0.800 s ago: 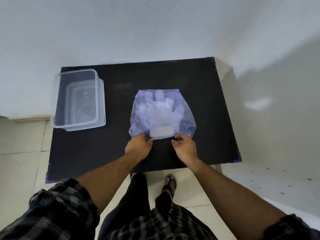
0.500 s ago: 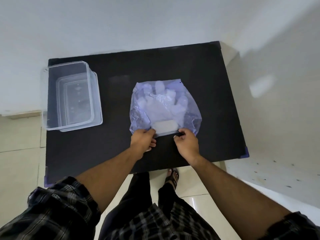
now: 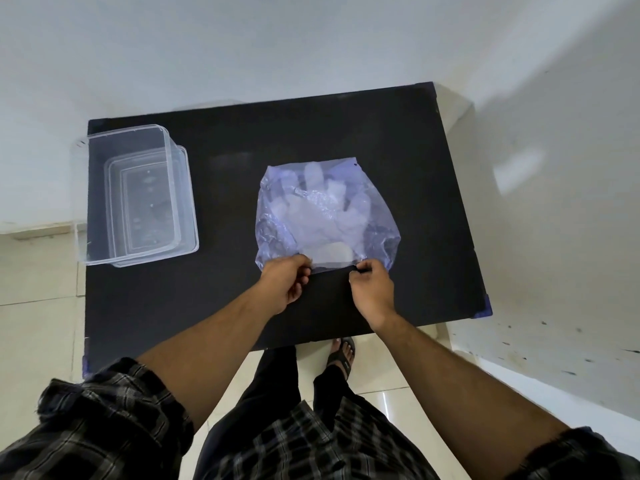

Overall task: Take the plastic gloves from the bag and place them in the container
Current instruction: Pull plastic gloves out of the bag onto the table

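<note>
A thin bluish plastic bag [image 3: 379, 237] lies flat in the middle of the black table [image 3: 242, 140]. Pale, clear plastic gloves [image 3: 322, 213] show through it, fingers pointing away from me. My left hand [image 3: 287, 284] pinches the bag's near edge at its left side. My right hand [image 3: 370, 289] pinches the same edge at its right side. An empty clear plastic container [image 3: 138, 199] stands at the table's left, apart from the bag.
White walls close in behind the table and on its right. Tiled floor lies to the left and under me, with my legs and a sandalled foot [image 3: 341, 355] just below the table's near edge.
The view has shifted a little. Both hands stay on the bag's near edge, and the left hand's fingers have curled under it more.
</note>
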